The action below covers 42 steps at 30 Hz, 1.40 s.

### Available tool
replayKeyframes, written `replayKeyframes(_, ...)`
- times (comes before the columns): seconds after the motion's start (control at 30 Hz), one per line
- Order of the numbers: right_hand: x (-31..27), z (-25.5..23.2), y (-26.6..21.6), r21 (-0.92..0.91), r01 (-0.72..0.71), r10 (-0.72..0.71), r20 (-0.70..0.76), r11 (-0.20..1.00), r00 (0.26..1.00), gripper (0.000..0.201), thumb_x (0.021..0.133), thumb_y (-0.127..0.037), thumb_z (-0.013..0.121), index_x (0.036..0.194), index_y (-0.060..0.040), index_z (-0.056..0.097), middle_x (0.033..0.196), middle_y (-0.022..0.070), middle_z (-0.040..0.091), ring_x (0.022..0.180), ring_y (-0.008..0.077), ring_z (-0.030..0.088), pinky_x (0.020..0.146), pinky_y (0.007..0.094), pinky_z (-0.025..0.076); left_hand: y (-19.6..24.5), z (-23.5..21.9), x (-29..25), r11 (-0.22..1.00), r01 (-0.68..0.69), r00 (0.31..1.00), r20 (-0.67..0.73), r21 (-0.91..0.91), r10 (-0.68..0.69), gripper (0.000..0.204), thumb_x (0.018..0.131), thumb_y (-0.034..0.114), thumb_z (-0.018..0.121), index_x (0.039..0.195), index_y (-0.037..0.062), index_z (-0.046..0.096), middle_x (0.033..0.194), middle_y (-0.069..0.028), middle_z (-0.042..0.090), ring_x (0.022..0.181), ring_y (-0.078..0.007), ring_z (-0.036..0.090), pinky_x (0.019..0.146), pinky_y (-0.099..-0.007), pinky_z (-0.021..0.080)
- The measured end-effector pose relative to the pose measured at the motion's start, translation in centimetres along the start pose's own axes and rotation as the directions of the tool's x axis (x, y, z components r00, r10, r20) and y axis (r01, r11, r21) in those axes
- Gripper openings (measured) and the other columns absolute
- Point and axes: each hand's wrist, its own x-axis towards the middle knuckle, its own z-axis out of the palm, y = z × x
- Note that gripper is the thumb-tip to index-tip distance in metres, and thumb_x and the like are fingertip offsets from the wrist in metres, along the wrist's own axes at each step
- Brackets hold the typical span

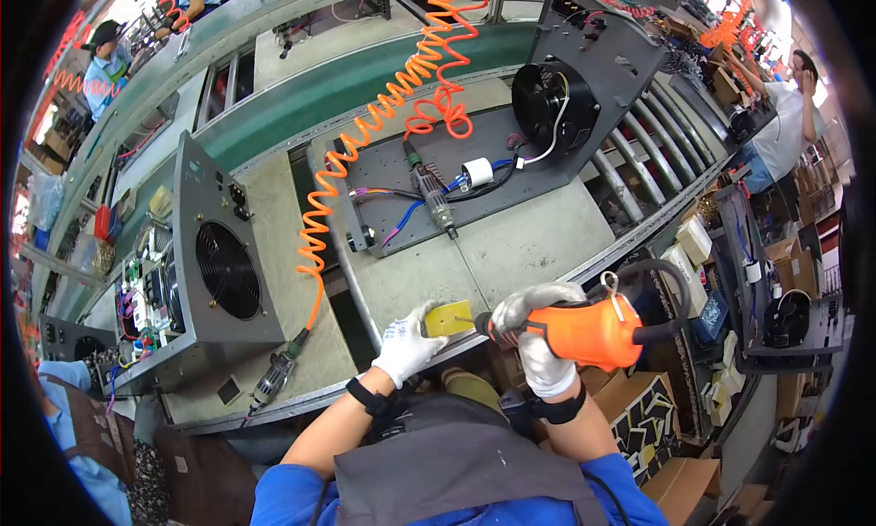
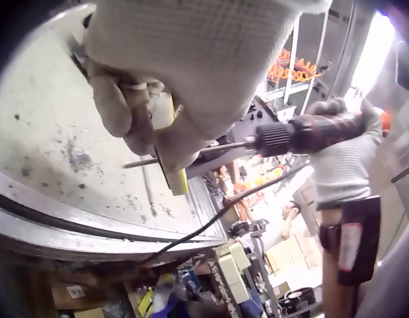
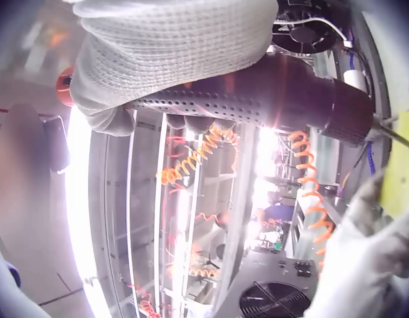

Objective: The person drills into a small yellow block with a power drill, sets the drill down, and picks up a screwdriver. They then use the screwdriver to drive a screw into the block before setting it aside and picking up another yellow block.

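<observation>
My gloved right hand (image 1: 546,343) grips an orange and black power drill (image 1: 584,333), its chuck pointing left. My gloved left hand (image 1: 409,348) pinches a small flat yellow piece (image 1: 449,319) upright in front of the chuck. In the left wrist view the drill's bit (image 2: 221,148) meets the yellow piece, and its tip shows on the far side. Beyond the hands, a pneumatic screwdriver (image 1: 429,190) with a long thin shaft lies on a grey metal panel. Both hands are close over the bench's near edge.
A grey housing with a fan (image 1: 226,269) stands at left, near another screwdriver (image 1: 274,380). The panel carries a black fan (image 1: 552,106) and a white cylinder (image 1: 477,171). An orange coiled hose (image 1: 392,106) hangs across. Rollers (image 1: 630,170) lie right; a cardboard box (image 1: 639,416) of small pieces sits below.
</observation>
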Motion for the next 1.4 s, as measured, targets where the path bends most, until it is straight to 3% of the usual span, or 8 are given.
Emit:
replayKeyframes(0.3,0.4,-0.6,-10.3,-0.070,0.287,-0.295,-0.184,0.955,0.938,0.084,0.081,-0.039,0.074,0.142,0.0005,0.032,0.081,0.0086,0.059,0.060,0.0184,0.058,0.058,0.0335,0.050,-8.7,-0.6,1.2,0.959,0.171,0.979,0.147,-0.227,-0.140,0.061,0.080,0.037,0.072,0.127,0.0029,0.054,0.092,-0.0222,0.068,0.081,-0.0330,0.068,0.076,-0.0399,0.055)
replayKeyframes(0.43,-1.3,-2.9,-11.3,-0.083,0.264,-0.276,-0.226,0.961,0.934,0.081,0.085,-0.039,0.069,0.143,0.0012,0.030,0.085,0.0087,0.056,0.065,0.0172,0.056,0.060,0.0315,0.049,-5.5,-2.2,-1.1,0.151,0.561,0.807,0.578,-0.814,0.119,0.059,0.086,0.063,0.053,0.110,0.0096,0.059,0.062,-0.0149,0.059,0.044,-0.0236,0.049,0.045,-0.0344,0.039)
replayKeyframes(0.6,-3.3,-4.6,-11.6,-0.144,0.217,-0.253,-0.319,0.966,0.913,0.076,0.087,-0.038,0.064,0.142,0.0022,0.030,0.083,0.0085,0.053,0.063,0.0169,0.053,0.058,0.0315,0.048,-2.2,-3.5,-2.4,-0.024,0.557,0.821,0.546,-0.831,0.166,0.062,0.087,0.065,0.046,0.109,0.0091,0.060,0.053,-0.0126,0.055,0.039,-0.0227,0.044,0.043,-0.0322,0.035)
replayKeyframes(0.7,-3.9,-4.4,-12.2,-0.207,0.213,-0.277,-0.363,0.955,0.889,0.075,0.087,-0.038,0.064,0.141,0.0024,0.032,0.083,0.0085,0.054,0.062,0.0164,0.053,0.057,0.0309,0.047,-1.6,-3.5,-1.6,-0.028,0.482,0.876,0.482,-0.876,-0.006,0.065,0.087,0.064,0.049,0.112,0.0054,0.059,0.062,-0.0121,0.059,0.047,-0.0229,0.051,0.046,-0.0319,0.040)
replayKeyframes(0.77,-4.4,-4.4,-13.0,-0.239,0.192,-0.279,-0.412,0.952,0.868,0.075,0.087,-0.037,0.064,0.141,0.0032,0.031,0.082,0.0076,0.054,0.063,0.0159,0.053,0.060,0.0315,0.048,-5.0,-3.6,0.5,0.485,0.279,0.954,0.299,-0.829,-0.038,0.063,0.079,0.056,0.069,0.113,0.0033,0.058,0.079,-0.0126,0.065,0.068,-0.0280,0.063,0.068,-0.0383,0.050)
replayKeyframes(0.83,-5.6,-5.7,-12.3,-0.218,0.209,-0.289,-0.458,0.953,0.841,0.070,0.086,-0.038,0.064,0.137,0.0027,0.036,0.082,0.0072,0.054,0.064,0.0159,0.053,0.062,0.0321,0.048,-6.9,-1.5,3.3,0.954,-0.259,0.812,-0.501,0.149,0.299,0.059,0.072,0.050,0.076,0.103,0.0019,0.063,0.082,-0.0156,0.067,0.071,-0.0313,0.064,0.072,-0.0410,0.050)
replayKeyframes(0.9,-7.9,-8.2,-12.1,-0.138,0.101,-0.155,-0.467,0.985,0.871,0.053,0.083,-0.041,0.063,0.115,0.0000,0.051,0.082,0.0064,0.055,0.068,0.0170,0.053,0.068,0.0331,0.048,-8.1,-2.0,5.3,0.720,-0.157,0.883,-0.231,0.676,0.409,0.054,0.067,0.044,0.079,0.096,0.0008,0.067,0.083,-0.0196,0.067,0.073,-0.0356,0.065,0.071,-0.0443,0.051)
replayKeyframes(1.4,-27.9,-29.4,-15.7,-0.330,0.509,-0.549,-0.748,0.795,0.373,0.060,0.085,-0.030,0.060,0.135,-0.0028,0.041,0.081,0.0089,0.059,0.071,0.0214,0.061,0.067,0.0391,0.053,-5.2,7.5,10.6,0.886,-0.294,0.907,-0.187,0.358,0.377,0.061,0.079,0.034,0.079,0.117,-0.0088,0.059,0.111,-0.0230,0.065,0.098,-0.0270,0.061,0.092,-0.0373,0.047)
